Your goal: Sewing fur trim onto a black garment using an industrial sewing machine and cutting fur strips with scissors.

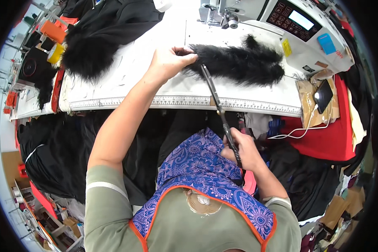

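Observation:
A long strip of shaggy black fur [239,63] lies on the white sewing table [147,86], with a smaller tuft rising at its far right. At the strip's left end, my left hand [171,63] is closed, thumb and fingers pinching the fur. My right hand [244,148] grips a pair of long dark scissors [214,95] by the handles, above the apron. Their blades point up and left over the table edge, and the tip reaches the fur's near side. How far apart the blades are is hard to make out.
A sewing machine [310,46] with a keypad and lit screen stands at the back right. Black garments with fur [90,50] lie at the left. A measuring tape [176,101] runs along the front edge. A phone-like black device [323,96] with a white cable rests on the right.

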A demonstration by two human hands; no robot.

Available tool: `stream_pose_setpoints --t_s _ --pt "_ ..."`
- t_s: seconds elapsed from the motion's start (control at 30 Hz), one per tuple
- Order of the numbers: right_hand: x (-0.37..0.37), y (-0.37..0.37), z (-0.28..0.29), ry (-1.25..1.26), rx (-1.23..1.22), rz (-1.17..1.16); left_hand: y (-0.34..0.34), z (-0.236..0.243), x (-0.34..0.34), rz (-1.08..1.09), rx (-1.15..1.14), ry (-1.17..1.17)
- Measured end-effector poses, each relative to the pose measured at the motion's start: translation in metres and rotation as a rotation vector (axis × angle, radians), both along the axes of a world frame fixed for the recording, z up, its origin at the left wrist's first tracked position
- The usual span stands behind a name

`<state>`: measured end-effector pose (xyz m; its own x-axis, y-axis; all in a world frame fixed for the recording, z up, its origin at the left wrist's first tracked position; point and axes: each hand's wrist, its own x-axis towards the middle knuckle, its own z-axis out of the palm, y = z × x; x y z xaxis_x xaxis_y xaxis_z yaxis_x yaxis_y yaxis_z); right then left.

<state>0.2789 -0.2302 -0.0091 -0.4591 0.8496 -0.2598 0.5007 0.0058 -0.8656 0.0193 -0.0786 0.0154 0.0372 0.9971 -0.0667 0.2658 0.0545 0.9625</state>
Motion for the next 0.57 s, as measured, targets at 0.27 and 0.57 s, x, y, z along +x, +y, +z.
stream_pose_setpoints --t_s 0.27,0.57 --pt "-0.023 0.017 -0.005 0.022 0.034 0.002 -0.031 0.005 0.002 0.05 0.091 0.108" --pt "-0.035 0.025 -0.007 -0.093 0.057 0.017 -0.05 -0.008 0.007 0.048 0.359 0.391"
